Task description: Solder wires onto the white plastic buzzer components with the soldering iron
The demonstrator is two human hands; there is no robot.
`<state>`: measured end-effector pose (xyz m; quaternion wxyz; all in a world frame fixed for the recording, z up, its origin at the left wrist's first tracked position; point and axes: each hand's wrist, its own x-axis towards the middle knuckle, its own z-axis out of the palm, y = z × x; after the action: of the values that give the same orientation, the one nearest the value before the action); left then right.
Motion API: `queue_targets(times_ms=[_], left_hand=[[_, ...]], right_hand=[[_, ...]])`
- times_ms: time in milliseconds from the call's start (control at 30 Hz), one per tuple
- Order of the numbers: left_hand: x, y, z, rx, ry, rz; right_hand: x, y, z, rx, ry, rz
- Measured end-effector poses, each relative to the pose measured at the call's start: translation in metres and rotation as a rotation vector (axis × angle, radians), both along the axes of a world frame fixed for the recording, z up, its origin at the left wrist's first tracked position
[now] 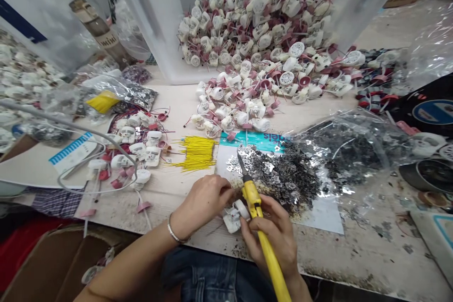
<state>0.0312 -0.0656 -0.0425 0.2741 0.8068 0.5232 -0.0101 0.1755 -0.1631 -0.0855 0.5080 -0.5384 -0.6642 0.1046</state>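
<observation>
White plastic housing (231, 222): it sits between the two hands, near the front edge of the desk (184, 207), and its round grille (241, 208) touches the iron's handle or lies just beside it.
Left hand (201, 200): half curled just above the housing; I cannot tell if it holds it. A silver bangle (176, 232) is on the wrist.
Right hand (272, 236): clenched around a yellow-handled soldering iron (252, 198).
Good handling: the iron's metal tip (240, 163) stays pointed away from the fingers.
Desk, left side: white housings with pink tags (136, 144), then yellow wires (196, 153).
Desk, right side: silver scraps (283, 179), then a clear plastic bag (347, 151).
</observation>
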Motion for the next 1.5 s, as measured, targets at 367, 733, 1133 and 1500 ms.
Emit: queue_targets(times_ms=[367, 733, 1133, 1500], left_hand=[[-0.046, 0.041, -0.012, 0.421, 0.095, 0.054], [0.018, 0.021, -0.008, 0.105, -0.249, -0.194], [0.036, 0.02, -0.002, -0.006, -0.055, -0.162], [0.029, 0.02, 0.012, -0.082, -0.159, -0.432]], right_hand=[[0.023, -0.012, 0.002, 0.026, 0.072, -0.135], [0.041, -0.026, 0.001, 0.019, 0.067, -0.218], [0.048, -0.034, 0.011, 0.068, 0.022, -0.204], [0.052, -0.038, 0.009, 0.08, -0.039, -0.217]])
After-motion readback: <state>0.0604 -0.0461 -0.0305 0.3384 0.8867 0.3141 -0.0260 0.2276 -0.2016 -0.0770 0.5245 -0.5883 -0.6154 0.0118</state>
